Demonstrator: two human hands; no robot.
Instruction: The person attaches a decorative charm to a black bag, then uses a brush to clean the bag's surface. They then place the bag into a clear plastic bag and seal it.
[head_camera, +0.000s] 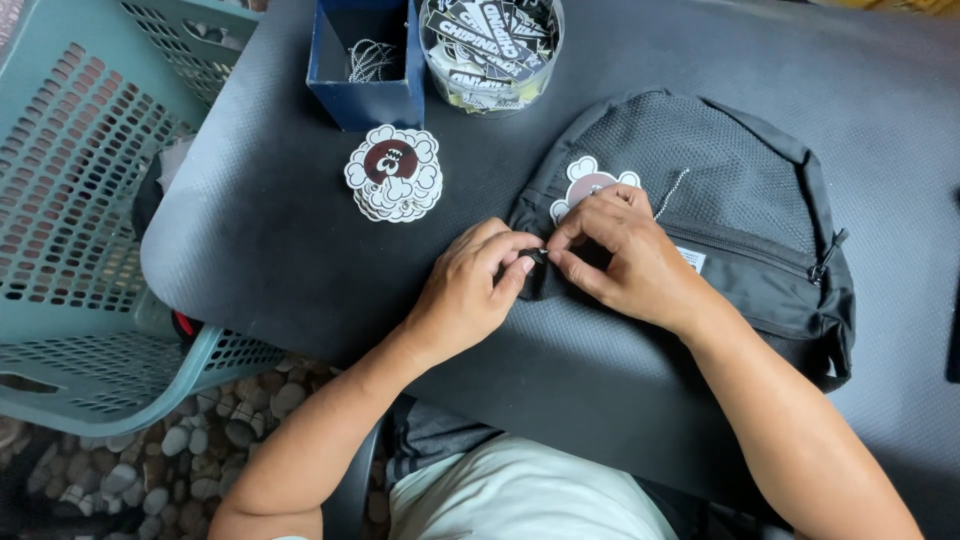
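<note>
A black mesh backpack (720, 180) lies flat on the dark table (270, 220). My left hand (470, 285) pinches a small black zipper pull (540, 256) at the bag's left corner. My right hand (625, 255) meets it from the other side, fingertips on the same pull. A flower-shaped tag (585, 180) with a brown centre lies on the bag just above my right hand, and a thin ball chain (672, 192) runs off beside it.
A stack of flower-shaped tags (394, 172) lies left of the bag. Behind it stand a blue box (365, 65) holding ball chains and a clear round tub (490, 50) of black-and-white labels. A teal plastic basket (80, 210) sits at the left over pebbled floor.
</note>
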